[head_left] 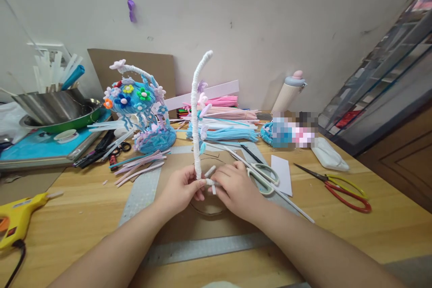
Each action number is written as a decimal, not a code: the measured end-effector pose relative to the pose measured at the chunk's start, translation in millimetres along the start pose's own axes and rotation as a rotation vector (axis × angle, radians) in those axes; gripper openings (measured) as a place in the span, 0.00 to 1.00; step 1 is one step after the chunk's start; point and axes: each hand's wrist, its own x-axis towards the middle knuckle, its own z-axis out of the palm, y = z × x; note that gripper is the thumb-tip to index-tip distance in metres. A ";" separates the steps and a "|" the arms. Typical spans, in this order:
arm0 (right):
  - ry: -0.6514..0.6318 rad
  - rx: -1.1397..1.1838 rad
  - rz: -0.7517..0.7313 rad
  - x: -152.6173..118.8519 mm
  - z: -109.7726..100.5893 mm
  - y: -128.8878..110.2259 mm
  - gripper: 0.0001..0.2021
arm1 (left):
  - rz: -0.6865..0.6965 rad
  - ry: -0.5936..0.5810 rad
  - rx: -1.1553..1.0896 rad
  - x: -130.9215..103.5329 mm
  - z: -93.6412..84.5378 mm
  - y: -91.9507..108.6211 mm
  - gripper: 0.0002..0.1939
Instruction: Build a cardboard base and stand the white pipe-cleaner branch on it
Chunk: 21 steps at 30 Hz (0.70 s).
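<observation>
White wrapped stem (pixel 195 112) upright, lower end between left fingers (pixel 197 185)

white wrapped stem (pixel 195 108) | upright | tip curving right | base in fingers (pixel 197 186)

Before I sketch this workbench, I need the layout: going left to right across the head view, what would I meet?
Yellow glue gun → blue flower-covered craft → white-wrapped stem → right hand → white card → scissors with red and yellow handles.
</observation>
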 end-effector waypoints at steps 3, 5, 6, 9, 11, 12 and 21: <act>0.008 0.013 -0.009 0.2 -3.5 0.4 0.05 | -0.003 0.002 0.012 0.0 -1.2 -2.2 0.07; -0.010 0.106 0.020 1.5 -4.6 1.5 0.08 | -0.007 -0.009 0.017 -0.5 -1.5 -2.9 0.06; -0.039 0.212 0.076 2.4 -4.6 2.6 0.09 | -0.008 -0.020 0.020 -0.8 -1.5 -2.7 0.06; -0.192 0.636 0.340 5.6 -3.1 8.7 0.15 | -0.007 -0.053 0.017 -2.1 -1.4 0.3 0.06; -0.283 0.828 0.455 7.1 -1.2 13.9 0.16 | -0.006 -0.071 0.004 -2.8 -1.1 3.1 0.06; -0.311 0.872 0.471 7.6 -0.2 16.2 0.17 | -0.006 -0.076 -0.005 -3.1 -0.9 4.4 0.06; 0.129 0.571 0.384 5.5 0.1 8.2 0.08 | -0.016 -0.017 -0.102 -1.4 -0.9 2.6 0.11</act>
